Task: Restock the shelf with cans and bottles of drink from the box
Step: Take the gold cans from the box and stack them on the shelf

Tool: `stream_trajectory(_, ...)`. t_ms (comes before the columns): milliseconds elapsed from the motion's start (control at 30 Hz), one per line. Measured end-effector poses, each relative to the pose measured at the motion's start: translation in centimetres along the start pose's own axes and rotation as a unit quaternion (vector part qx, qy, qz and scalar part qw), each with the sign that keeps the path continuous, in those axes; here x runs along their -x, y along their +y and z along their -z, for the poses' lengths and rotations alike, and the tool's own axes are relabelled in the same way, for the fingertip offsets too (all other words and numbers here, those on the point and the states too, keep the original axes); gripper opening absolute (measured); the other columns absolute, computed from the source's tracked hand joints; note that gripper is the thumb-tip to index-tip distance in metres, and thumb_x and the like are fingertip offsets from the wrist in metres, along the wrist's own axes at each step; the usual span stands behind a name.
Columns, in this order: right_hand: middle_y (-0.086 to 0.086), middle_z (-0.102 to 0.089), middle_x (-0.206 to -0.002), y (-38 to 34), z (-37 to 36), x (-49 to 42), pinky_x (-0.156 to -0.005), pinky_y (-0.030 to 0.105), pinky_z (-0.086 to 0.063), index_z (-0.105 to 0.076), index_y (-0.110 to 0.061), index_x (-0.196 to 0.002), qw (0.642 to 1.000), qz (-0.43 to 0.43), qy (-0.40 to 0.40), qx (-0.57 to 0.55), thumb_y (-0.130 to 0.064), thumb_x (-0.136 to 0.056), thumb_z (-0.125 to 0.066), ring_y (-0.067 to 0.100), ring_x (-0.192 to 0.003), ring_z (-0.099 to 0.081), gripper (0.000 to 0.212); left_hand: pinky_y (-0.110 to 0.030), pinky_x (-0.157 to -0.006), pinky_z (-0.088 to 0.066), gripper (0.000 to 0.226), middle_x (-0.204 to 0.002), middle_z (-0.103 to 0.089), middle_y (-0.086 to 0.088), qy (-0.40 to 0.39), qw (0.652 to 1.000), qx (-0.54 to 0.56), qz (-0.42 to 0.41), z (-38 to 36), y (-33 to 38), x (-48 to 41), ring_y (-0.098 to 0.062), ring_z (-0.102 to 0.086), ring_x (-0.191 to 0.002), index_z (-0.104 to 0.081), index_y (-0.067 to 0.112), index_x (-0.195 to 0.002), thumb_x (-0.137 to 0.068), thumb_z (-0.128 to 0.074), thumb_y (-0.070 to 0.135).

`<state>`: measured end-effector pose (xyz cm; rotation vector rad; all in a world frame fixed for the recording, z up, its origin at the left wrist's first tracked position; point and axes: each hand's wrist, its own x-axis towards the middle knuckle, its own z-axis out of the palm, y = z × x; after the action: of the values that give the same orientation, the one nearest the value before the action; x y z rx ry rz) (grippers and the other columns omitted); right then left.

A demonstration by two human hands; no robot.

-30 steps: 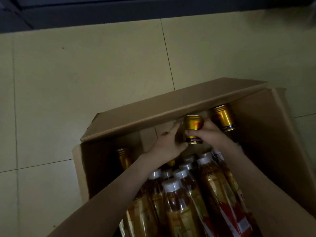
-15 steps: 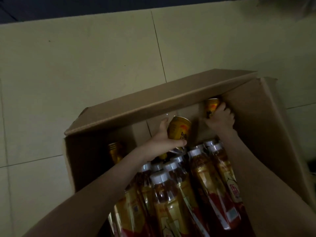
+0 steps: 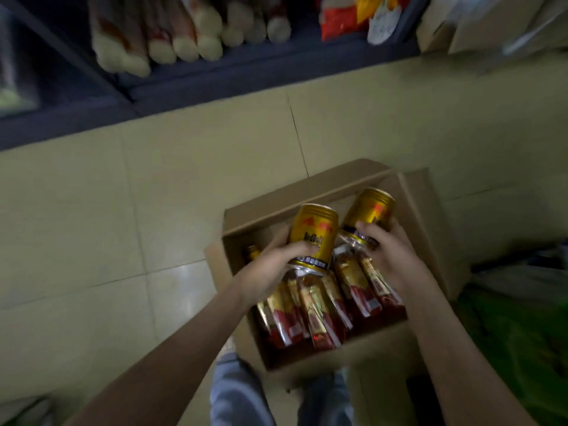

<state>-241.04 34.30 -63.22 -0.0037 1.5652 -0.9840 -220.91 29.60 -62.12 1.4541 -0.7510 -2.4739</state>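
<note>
An open cardboard box [image 3: 436,241] stands on the tiled floor, filled with several bottles of amber drink [image 3: 319,312] with red and gold labels. My left hand [image 3: 270,265] grips a gold can [image 3: 313,233] above the box. My right hand [image 3: 396,250] grips a second gold can [image 3: 370,212] beside it. Both cans are lifted clear of the bottles. One more gold can [image 3: 253,252] shows at the box's far left corner. The dark shelf [image 3: 215,84] runs along the top of the view.
Pale wrapped packs [image 3: 172,41] lie on the low shelf, with red and orange snack bags [image 3: 347,16] further right. Cardboard cartons [image 3: 491,23] stand at the top right. A green bag [image 3: 516,342] lies right of the box. My legs are below the box.
Both hands have lifted a gold can each out of the box. The view has pulled back and tilted up, so the shelf shows now.
</note>
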Motion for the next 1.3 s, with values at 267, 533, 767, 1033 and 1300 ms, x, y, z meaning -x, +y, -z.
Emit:
stream_trajectory(267,0.013,-0.066,-0.113,-15.6,-4.1,29.1,-0.091,0.050,-0.050,-0.046,-0.021,-0.132,0.993,0.085,-0.081,0.020,-0.017,-0.054,-0.084,0.031,-0.097,-0.068,0.087,-0.030,-0.065,-0.057,0.065,-0.094,-0.069,-0.010,-0.035,0.994,0.046,-0.092,-10.8,17.0,25.8,-0.021,-0.069,-0.077,-0.047,0.005,-0.128,-0.066,-0.064,0.011)
stream_trajectory(533,0.005,-0.069,-0.111,-23.5,-2.3,54.6,-0.081,0.033,-0.052,-0.051,-0.020,-0.123,0.947,0.319,-0.021,0.019,-0.018,-0.053,-0.083,0.022,-0.099,-0.068,0.077,-0.031,-0.071,-0.057,0.086,-0.101,-0.072,-0.008,-0.221,0.954,-0.086,-0.185,-22.5,26.8,43.9,-0.019,-0.070,-0.085,-0.053,0.010,-0.124,-0.051,-0.090,0.034)
stream_trajectory(767,0.004,-0.067,-0.116,-22.7,2.5,74.1,-0.085,0.039,-0.052,-0.049,-0.021,-0.129,0.877,0.463,0.127,-0.004,-0.032,-0.050,-0.085,0.021,-0.101,-0.068,0.088,-0.034,-0.078,-0.058,0.045,-0.095,-0.073,-0.007,-0.357,0.864,-0.260,-0.244,-34.6,25.7,56.6,-0.020,-0.070,-0.086,-0.060,0.008,-0.111,-0.070,-0.075,0.016)
stream_trajectory(1033,-0.001,-0.069,-0.106,-14.1,10.7,92.5,-0.071,0.022,-0.052,-0.051,-0.020,-0.126,0.780,0.551,0.296,0.007,-0.019,-0.056,-0.088,0.011,-0.089,-0.069,0.079,-0.031,-0.075,-0.058,0.046,-0.102,-0.072,-0.008,-0.484,0.730,-0.373,-0.305,-46.5,16.7,70.0,-0.022,-0.070,-0.091,-0.061,0.009,-0.115,-0.071,-0.068,0.020)
stream_trajectory(1300,-0.004,-0.064,-0.117,-0.1,19.6,109.5,-0.080,0.023,-0.052,-0.042,-0.022,-0.135,0.699,0.572,0.428,0.035,-0.031,-0.055,-0.082,0.007,-0.098,-0.066,0.089,-0.023,-0.072,-0.057,0.051,-0.098,-0.075,0.003,-0.562,0.660,-0.360,-0.345,-55.8,-0.1,83.2,-0.014,-0.071,-0.089,-0.064,0.022,-0.108,-0.061,-0.082,0.018)
